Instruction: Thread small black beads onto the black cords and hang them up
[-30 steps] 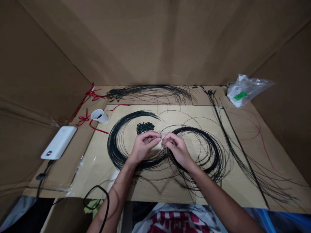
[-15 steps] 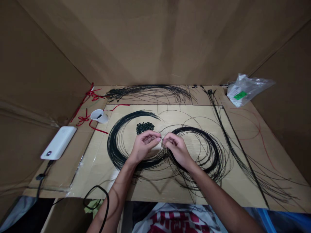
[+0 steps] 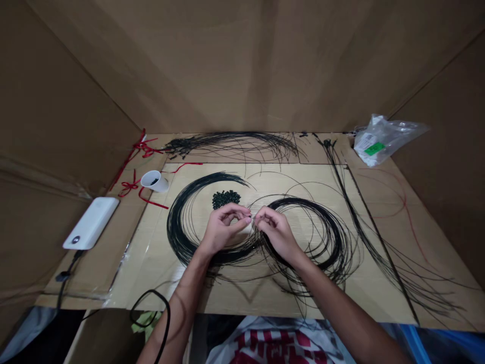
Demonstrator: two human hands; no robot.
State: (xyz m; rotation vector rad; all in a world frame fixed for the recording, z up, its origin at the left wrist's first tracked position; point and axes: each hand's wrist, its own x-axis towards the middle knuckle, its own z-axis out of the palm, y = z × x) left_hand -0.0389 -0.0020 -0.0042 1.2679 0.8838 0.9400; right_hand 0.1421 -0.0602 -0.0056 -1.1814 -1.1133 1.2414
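Note:
Over the middle of the board, my left hand (image 3: 223, 227) pinches a tiny black piece between thumb and forefinger. My right hand (image 3: 276, 230) is closed in a pinch on a thin black wire, its fingertips almost meeting the left ones. Just beyond the left fingers lies a pile of small black pieces (image 3: 226, 198). A dark coil of wires (image 3: 175, 222) curves around the pile and under my left hand. Another loose coil of black wires (image 3: 335, 237) lies beneath and right of my right hand. The exact contact between piece and wire is too small to make out.
A white cup (image 3: 161, 183) with dark bits lies tilted at left, near red ribbons (image 3: 129, 186) and a white power bank (image 3: 92, 222). Bundled wires lie along the back (image 3: 235, 139) and right (image 3: 352, 207). A clear plastic bag (image 3: 394, 136) sits back right. Cardboard walls enclose the board.
Both hands stay in almost the same place. The fingertips have shifted only slightly, and the black piece at my left fingertips shows more clearly now.

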